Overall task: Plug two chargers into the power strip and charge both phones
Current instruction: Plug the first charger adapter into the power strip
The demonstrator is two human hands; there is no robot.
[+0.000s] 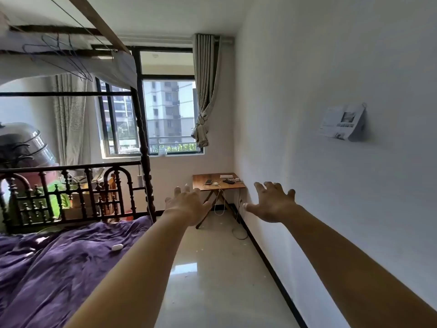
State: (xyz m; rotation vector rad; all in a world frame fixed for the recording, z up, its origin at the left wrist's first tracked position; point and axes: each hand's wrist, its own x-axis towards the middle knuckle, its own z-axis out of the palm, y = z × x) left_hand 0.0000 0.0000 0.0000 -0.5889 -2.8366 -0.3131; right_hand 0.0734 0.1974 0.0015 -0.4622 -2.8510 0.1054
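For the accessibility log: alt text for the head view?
Two bare, empty hands, left hand and right hand, stretch forward with fingers spread toward a small wooden table in the far corner, holding phones and chargers. A purple-covered bed lies left, a white wall right.

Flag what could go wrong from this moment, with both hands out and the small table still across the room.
1. White cables hang off the wooden table and loop on the floor beside its legs; a foot could snag them and drag the gear down.
2. The tiled floor looks glossy, so the walk over may be slippery.
3. Left hand and right hand are open and empty; the phone near the table edge could get knocked.
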